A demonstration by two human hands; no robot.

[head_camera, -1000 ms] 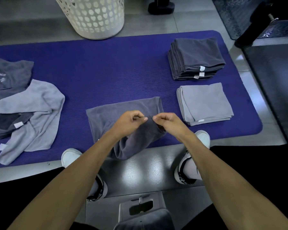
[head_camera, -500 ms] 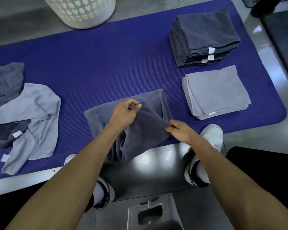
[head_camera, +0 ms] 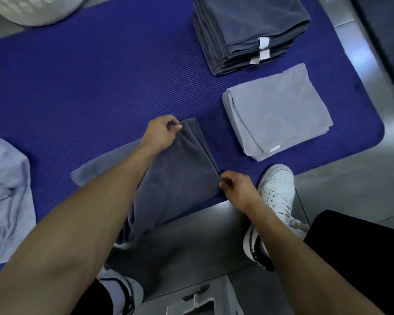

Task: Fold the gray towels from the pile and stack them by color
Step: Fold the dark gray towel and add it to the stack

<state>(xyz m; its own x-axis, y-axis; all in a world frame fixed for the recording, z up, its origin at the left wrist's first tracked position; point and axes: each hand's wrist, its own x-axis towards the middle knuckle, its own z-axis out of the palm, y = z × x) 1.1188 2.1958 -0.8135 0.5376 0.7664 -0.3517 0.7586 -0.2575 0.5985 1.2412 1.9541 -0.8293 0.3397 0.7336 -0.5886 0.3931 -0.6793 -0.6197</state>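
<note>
1. The left hand (head_camera: pixel 160 133) pinches the far corner of a dark gray towel (head_camera: pixel 180 178) between thumb and curled fingers; the fingertips are partly buried in the fabric, so the exact grip is hard to read.
2. The right hand (head_camera: pixel 236 186) pinches the near right corner of the same towel; its fingers curl over the layered edge, and the thumb is hidden.
3. The towel lies on the near part of a blue mat (head_camera: pixel 89 87), its right edge stretched between the two hands; its near end hangs off the mat's edge toward the floor; the left forearm covers much of its left side.
4. A folded stack of dark gray towels (head_camera: pixel 248 28) sits at the far right of the mat, its top cut off by the frame; a folded stack of light gray towels (head_camera: pixel 275 110) lies just in front of it, close to the held towel but apart from it.
5. A loose light gray towel (head_camera: pixel 7 189) is cropped at the left edge; the rest of that pile is out of view.
6. A white basket (head_camera: pixel 32 10) shows only in part at the top left, blurred; a white shoe (head_camera: pixel 278 187) rests at the mat's near edge, beside the right hand.
</note>
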